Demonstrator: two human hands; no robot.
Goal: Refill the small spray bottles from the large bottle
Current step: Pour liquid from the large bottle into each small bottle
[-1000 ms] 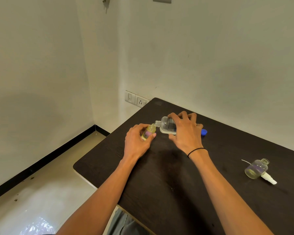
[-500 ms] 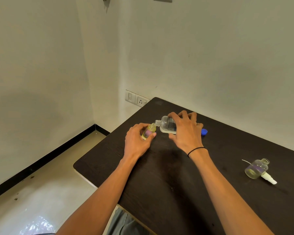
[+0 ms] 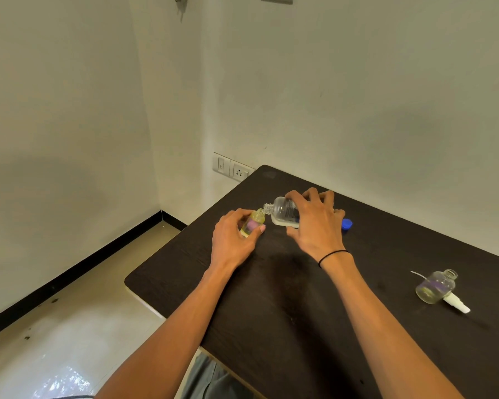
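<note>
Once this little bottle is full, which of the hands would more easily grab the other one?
Probably the right hand: the second small bottle stands on its side of the table, far from the left hand.

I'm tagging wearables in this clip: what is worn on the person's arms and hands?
Both forearms are bare, with no sleeves, gloves or rings visible. The right hand has a thin black band round its wrist; the left hand wears nothing.

Dark wood-grain table (image 3: pixel 300 326); white wall socket and switch plate (image 3: pixel 232 169) beside its far corner; beige tiled floor (image 3: pixel 78 335); black skirting board (image 3: pixel 78 269) along the white wall.
</note>
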